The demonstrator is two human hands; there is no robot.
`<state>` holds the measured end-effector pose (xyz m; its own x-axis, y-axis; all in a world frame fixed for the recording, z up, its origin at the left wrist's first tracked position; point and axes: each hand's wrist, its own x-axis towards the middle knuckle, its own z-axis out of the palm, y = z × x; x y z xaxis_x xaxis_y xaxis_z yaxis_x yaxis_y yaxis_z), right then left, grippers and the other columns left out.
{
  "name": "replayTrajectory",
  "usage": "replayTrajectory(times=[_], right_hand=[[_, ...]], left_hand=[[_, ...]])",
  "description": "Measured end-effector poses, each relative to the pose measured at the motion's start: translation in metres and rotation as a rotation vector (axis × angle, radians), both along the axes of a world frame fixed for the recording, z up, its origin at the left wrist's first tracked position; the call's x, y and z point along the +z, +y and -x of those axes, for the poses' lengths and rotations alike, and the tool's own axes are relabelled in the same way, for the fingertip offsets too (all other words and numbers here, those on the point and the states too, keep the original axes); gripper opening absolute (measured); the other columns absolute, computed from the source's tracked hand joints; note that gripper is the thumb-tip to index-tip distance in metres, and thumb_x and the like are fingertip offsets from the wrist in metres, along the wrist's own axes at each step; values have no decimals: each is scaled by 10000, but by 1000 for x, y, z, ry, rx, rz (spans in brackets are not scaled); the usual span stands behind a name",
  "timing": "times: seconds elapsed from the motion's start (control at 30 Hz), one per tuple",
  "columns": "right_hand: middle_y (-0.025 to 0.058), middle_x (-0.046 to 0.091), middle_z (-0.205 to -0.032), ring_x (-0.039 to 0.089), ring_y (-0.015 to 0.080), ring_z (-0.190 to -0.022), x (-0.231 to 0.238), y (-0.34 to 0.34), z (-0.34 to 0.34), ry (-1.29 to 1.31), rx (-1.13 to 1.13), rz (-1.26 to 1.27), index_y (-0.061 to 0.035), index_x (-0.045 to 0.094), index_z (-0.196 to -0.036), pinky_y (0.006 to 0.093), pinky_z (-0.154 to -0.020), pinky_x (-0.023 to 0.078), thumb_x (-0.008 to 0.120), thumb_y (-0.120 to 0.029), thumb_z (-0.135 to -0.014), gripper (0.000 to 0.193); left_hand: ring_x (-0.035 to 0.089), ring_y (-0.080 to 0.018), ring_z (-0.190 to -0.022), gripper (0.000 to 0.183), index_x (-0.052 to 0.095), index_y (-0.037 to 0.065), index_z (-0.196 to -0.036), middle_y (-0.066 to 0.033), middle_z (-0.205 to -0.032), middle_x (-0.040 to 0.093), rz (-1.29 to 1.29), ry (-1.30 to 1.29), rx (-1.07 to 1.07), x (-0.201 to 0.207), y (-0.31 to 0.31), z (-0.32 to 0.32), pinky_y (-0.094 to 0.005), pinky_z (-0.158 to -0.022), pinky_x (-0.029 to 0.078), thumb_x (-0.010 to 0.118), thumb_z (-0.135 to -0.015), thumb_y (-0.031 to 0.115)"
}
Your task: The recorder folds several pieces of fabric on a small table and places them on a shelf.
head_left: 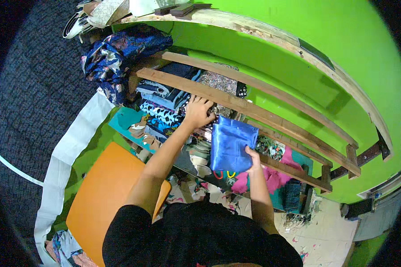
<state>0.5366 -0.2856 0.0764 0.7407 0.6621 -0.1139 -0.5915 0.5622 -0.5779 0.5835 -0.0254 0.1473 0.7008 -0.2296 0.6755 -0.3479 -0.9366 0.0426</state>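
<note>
My right hand point(253, 161) grips a folded piece of shiny blue satin cloth point(231, 142) by its lower right edge, thumb on top. The cloth is held in front of a wooden rack, above a lower shelf. My left hand point(198, 113) is apart from the blue cloth, with its fingers spread. It reaches to the edge of a wooden rail point(245, 106), over a stack with dark dotted fabric; I cannot tell whether the fingertips touch the fabric. Beside it lie folded denim pieces point(162, 99) and a black-and-white patterned cloth point(162, 115).
Long wooden rails cross in front of a green wall point(272, 66). A dark blue patterned cloth point(120, 55) hangs at the rack's left end. An orange chair point(107, 191) stands at lower left. Pink fabric point(276, 175) lies at right; scraps litter the floor point(329, 222).
</note>
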Motion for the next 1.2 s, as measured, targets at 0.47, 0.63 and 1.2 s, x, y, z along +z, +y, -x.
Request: replayTrajectory(times=[0.47,0.63,1.2], right_hand=[[121,570,-967,559,215,-853,56,110,-112,-62,174,331,-31,514,-1035,330,-761,451,581,-260,-740,379],[113,549,-1003,535,207,-891,54,122,-174,-170,-73,388,-27,500,-1056,323,-791,426,586,-235,-737,390],[92,437,-1166,392,200,-1076,26,157,-238,-750,-711,432,-13,394,-1172,282,-914,290,624,-194,-710,547]], left_hand=[[312,-233,-1178,486,427,153,-1177,-84,-1236,387,105,124,-203,-91,30,-37,-407,-960,220,448,-743,370],[382,-304,-1070,464,494,208,-1121,-120,-1110,465,-128,475,117,-3,-12,1,-502,-942,190,448,-677,334],[395,-256,-1073,412,567,171,-1013,-80,-1037,534,73,226,-18,-9,7,-13,-455,-958,163,492,-645,341]])
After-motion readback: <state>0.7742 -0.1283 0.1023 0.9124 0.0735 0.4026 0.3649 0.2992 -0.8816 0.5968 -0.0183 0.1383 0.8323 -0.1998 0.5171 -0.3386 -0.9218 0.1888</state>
